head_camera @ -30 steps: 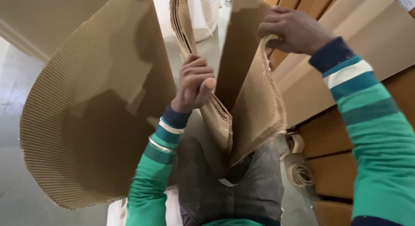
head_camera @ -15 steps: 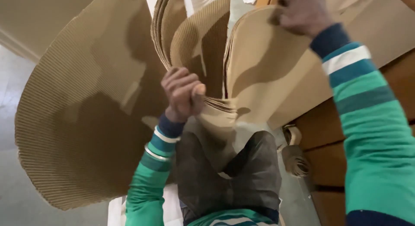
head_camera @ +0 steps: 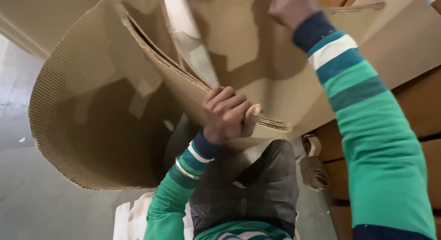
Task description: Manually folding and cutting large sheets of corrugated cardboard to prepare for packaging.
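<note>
Nearest the camera, dark grey trousers (head_camera: 266, 189) and the striped hem of a green top are seen at the bottom of the view, with pale paper scraps (head_camera: 131, 217) lying on the grey concrete floor (head_camera: 41, 208) just beside them. Above the knees, the left hand (head_camera: 228, 114) is clenched around the lower edge of a bundle of corrugated cardboard sheets (head_camera: 183, 79), the fingers curled over the front and the thumb pressed against the fluted edges where several layers are pinched together. The sleeve on that arm is green with dark blue and white bands, and a metal bangle (head_camera: 184, 168) is worn at the wrist. From the gripped edge the outermost sheet is bowed out to the left in a wide curve, its ribbed face turned outward and its shadowed inner side facing the camera. Higher up and further off, the right hand (head_camera: 290, 8) is raised to the top edge of the view and is laid against the upper part of the same sheets; whether it is closed on them cannot be told, since the fingers are cut off by the frame. To the right, behind the raised arm, flat brown cardboard stacks (head_camera: 413, 111) are piled, and a small roll of corrugated strip (head_camera: 314, 172) is resting on the floor at their foot
</note>
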